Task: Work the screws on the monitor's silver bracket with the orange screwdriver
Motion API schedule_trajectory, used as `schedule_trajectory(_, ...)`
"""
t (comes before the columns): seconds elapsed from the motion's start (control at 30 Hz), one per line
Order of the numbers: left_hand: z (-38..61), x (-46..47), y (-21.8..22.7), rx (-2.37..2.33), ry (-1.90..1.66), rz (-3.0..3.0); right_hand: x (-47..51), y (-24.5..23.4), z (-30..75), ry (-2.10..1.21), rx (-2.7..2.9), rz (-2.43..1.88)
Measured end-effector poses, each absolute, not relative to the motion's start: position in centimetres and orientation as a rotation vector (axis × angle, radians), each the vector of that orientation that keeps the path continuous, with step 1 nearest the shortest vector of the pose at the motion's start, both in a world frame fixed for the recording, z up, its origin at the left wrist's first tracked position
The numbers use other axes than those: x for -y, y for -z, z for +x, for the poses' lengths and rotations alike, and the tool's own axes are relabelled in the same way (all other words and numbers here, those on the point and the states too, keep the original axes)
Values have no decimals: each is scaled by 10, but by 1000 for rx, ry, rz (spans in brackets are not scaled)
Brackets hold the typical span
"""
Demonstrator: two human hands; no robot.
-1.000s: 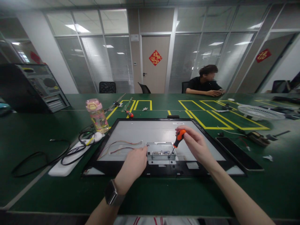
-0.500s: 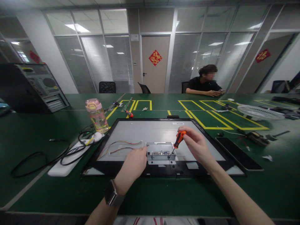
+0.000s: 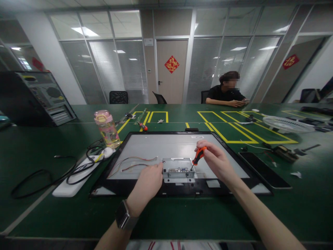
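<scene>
My right hand (image 3: 217, 158) is closed around the orange-and-black handle of a screwdriver (image 3: 199, 155). Its shaft slants down and left, with the tip at the lower right part of a metal bracket (image 3: 179, 163) that carries a row of connector ports. Against the bracket's left edge press the bunched fingers of my left hand (image 3: 150, 178); their tips are partly hidden. The bracket sits on the grey back of a flat display panel (image 3: 156, 146) with a black frame. Thin loose cables (image 3: 136, 165) lie on the panel, left of the bracket.
Left of the panel are a white power strip (image 3: 75, 180) with black cords and a pink-lidded bottle (image 3: 107, 130). To the right lies a black phone (image 3: 264, 170). A second screwdriver (image 3: 143, 127) lies behind the panel. A computer case (image 3: 36, 97) stands far left; a person (image 3: 226, 90) sits opposite.
My right fingers have shifted very slightly on the screwdriver's handle, while its tip stays at the same spot on the bracket. My left hand has not visibly moved.
</scene>
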State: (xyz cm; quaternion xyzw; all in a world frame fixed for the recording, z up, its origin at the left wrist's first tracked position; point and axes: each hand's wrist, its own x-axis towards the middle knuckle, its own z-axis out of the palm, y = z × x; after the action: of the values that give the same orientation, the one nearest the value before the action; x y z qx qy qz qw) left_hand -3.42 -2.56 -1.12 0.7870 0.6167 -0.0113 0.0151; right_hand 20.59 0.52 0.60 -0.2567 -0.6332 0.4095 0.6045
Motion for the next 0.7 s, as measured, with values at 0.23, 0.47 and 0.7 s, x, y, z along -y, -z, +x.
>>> schedule_trajectory(0.23,-35,25,11,-1891,19,2459,-5,-7,205,-1054,1423,-573)
schedule_trajectory(0.47,-34,26,8,-1902,61,2448,-7,-5,207,-901,1450,-591)
schedule_trajectory(0.7,-35,26,9,-1892,33,2450,-8,-2,209,-948,1472,-647)
